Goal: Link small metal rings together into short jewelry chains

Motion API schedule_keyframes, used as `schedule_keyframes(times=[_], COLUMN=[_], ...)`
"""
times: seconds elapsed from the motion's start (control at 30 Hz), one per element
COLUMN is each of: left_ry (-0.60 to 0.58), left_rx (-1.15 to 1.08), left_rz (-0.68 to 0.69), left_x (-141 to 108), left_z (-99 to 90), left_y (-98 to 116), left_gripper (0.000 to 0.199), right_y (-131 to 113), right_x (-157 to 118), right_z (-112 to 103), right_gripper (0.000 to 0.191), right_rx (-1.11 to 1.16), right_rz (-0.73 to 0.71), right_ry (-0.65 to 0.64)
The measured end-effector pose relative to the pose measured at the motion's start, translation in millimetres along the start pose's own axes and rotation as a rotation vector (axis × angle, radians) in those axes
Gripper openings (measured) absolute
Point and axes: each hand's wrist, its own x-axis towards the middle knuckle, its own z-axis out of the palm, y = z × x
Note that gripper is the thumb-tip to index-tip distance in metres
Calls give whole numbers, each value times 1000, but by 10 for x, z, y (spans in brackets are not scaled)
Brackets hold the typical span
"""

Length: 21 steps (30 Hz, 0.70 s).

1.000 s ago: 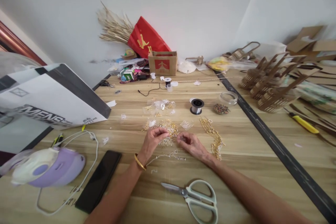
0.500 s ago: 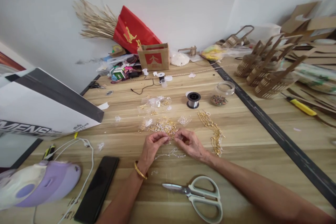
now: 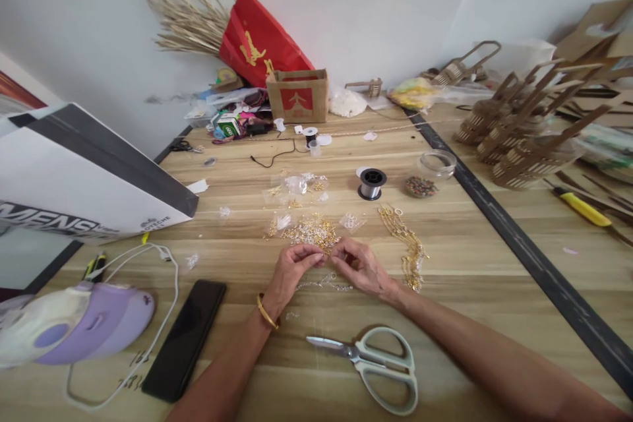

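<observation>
My left hand (image 3: 299,264) and my right hand (image 3: 360,266) meet almost fingertip to fingertip just in front of a pile of small gold and silver beads (image 3: 312,232). Each has thumb and fingers pinched together; whatever lies between them is too small to name. A silver chain (image 3: 324,283) with a ring lies on the table below the hands. Right of my right hand, several gold chains (image 3: 406,247) are laid in a bundle. A clear bag of small rings (image 3: 351,220) is beyond the right fingers. Scissors with pale handles (image 3: 366,362) rest nearer to me, blades pointing left.
A black phone (image 3: 185,341), a white cable (image 3: 175,277) and a purple-and-white device (image 3: 93,326) are on the left, below a large box (image 3: 93,178). Farther back stand a wire spool (image 3: 371,184) and a jar of beads (image 3: 421,186). Woven baskets (image 3: 524,161) and a yellow-handled cutter (image 3: 586,206) occupy the right.
The camera view has shifted slightly, so most things sit a little farther right. Both hands stay pinched close together by the bead pile, their fingertips slightly nearer each other.
</observation>
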Motion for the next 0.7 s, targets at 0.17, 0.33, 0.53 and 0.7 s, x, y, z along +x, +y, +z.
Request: schedule_keyframes(times=[0.17,0.33,0.53,0.7], left_ry=[18,17,-1,-2], left_rx=[-1,4,-10,3], left_rz=[-17,-24,-14,-14], left_x=[0,-4,3,-12], left_z=[9,19,4,20], left_y=[12,39,15,41], left_gripper=[20,21,20,20], right_y=[-16,-33,-56,-34], right_x=[4,9,13,12], right_z=[-5,-9,-16,-13], right_gripper=[19,17,19,17], right_rx=[-3,-11,3,3], right_rz=[6,7,23,13], right_ry=[-7,-16,-26,-27])
